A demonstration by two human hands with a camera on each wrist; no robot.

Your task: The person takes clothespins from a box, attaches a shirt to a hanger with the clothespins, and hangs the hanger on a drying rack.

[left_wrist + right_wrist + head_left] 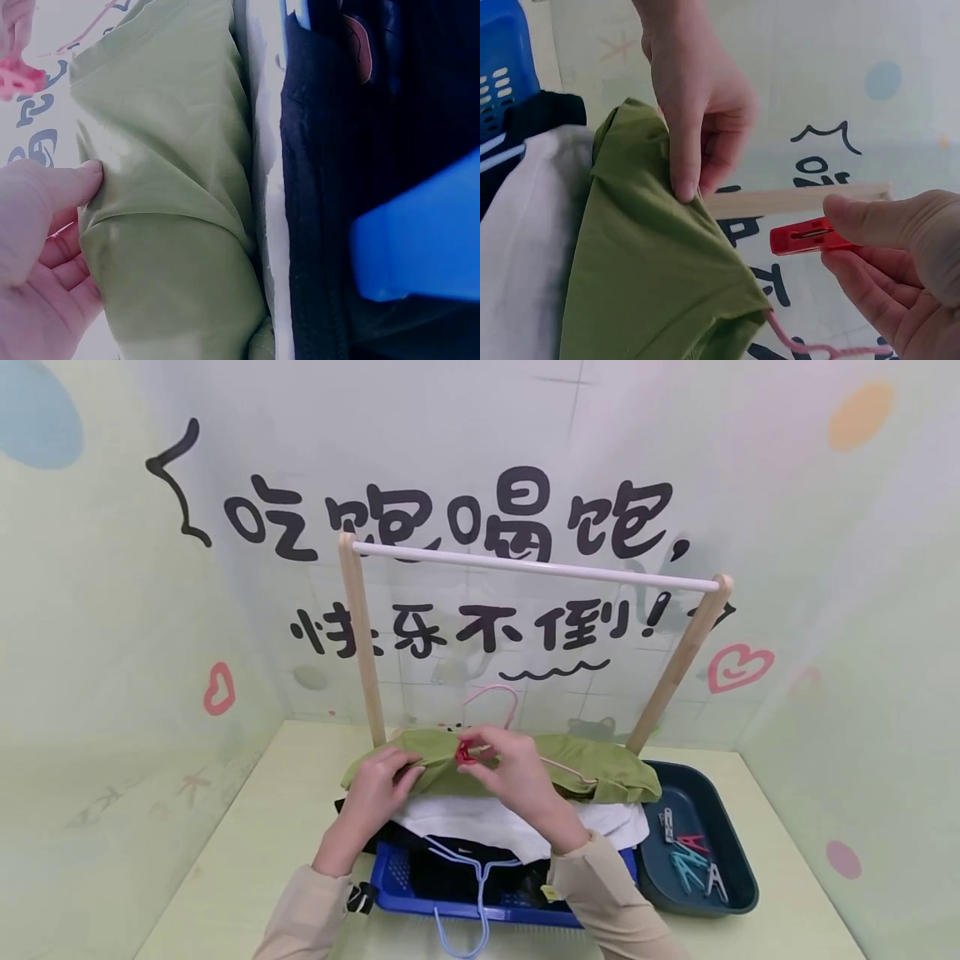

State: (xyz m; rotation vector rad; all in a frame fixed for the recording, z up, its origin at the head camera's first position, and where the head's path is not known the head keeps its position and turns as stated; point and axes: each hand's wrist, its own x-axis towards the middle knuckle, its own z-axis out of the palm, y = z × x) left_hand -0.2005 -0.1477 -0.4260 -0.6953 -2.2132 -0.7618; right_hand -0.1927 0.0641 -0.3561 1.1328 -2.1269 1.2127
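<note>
A green garment [600, 760] hangs over a pink hanger [504, 689], whose hook rises above the cloth. My left hand [378, 789] pinches the garment's upper edge between thumb and fingers, as the left wrist view shows closely. In my right hand [513, 772] a red clothespin [802, 236] is pinched between thumb and fingers. The right wrist view shows this clothespin apart from the green cloth, beside its upper edge. Just in front lies a white garment [480, 818], then a black one [315, 187] with a light blue hanger [480, 881].
A blue basket [390, 877] sits under the clothes. On the right, a dark teal tray [738, 860] holds several clothespins [690, 864]. Behind the clothes stands a wooden rack with a white rod [532, 564]. A black clip [362, 897] is by the left sleeve.
</note>
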